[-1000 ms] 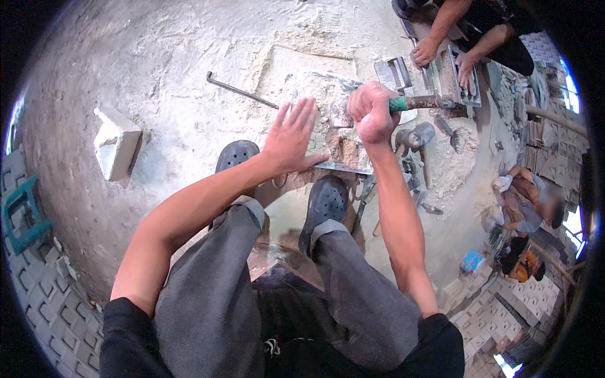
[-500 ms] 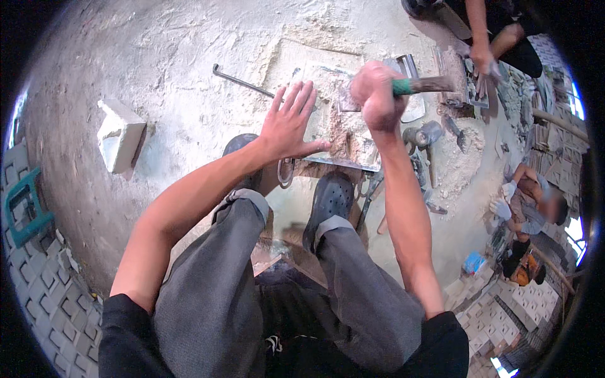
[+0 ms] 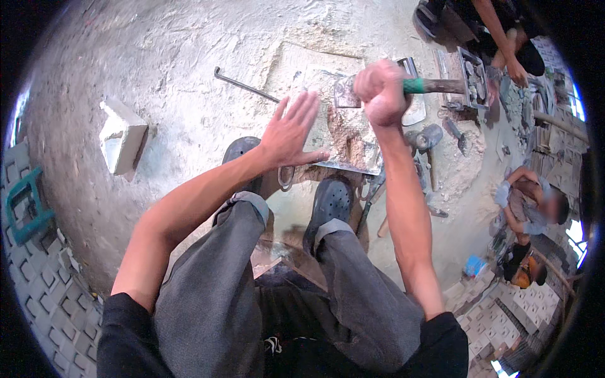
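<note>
My left hand (image 3: 290,133) is spread open, palm down, over the left side of a flat metal mould frame (image 3: 343,167) filled with pale, crumbly powder. Whether it touches the powder I cannot tell. Wrapped round a stubby tool (image 3: 435,85) with a green section and a dark brown shaft is my right hand (image 3: 382,91), above the frame's far right part. The tool's working end is not clear. Reddish-brown powder (image 3: 345,135) lies heaped between my hands. A long hooked metal rod (image 3: 244,84) rests on the ground beyond my left hand.
Scattered tools and a round container (image 3: 431,136) lie to the right. A pale block (image 3: 121,137) stands at left near a teal plastic stool (image 3: 26,205). A co-worker's hand (image 3: 517,72) is at the far right beside a filled metal box (image 3: 474,79); another person sits at right.
My right hand and the tool have shifted slightly, and the tool's shaft reaches further right. My left hand has dipped a little toward me. The far-right co-worker's hand has moved off the metal box.
</note>
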Demonstrator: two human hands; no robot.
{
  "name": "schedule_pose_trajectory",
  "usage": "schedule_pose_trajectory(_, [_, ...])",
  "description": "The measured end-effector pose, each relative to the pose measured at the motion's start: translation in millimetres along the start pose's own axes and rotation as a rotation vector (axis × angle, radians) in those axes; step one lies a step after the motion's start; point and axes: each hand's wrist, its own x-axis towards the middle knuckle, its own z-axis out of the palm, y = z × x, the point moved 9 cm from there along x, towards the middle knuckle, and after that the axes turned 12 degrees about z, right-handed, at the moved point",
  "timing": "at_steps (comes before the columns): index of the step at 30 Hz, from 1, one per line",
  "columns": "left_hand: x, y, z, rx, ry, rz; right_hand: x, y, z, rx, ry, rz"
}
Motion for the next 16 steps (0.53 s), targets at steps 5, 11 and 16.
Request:
schedule_pose_trajectory(5, [-4, -26, -13, -0.061, 0.095, -0.207, -18, 57, 6, -0.304, -0.025, 0.012])
schedule_pose_trajectory(11, [10, -34, -7, -0.062, 0.014, -0.118, 11, 5, 17, -0.057, -0.035, 0.004])
schedule_pose_trajectory(16, [16, -37, -11, -0.127, 0.109, -0.100, 3, 78, 2, -0.177, 0.010, 0.136])
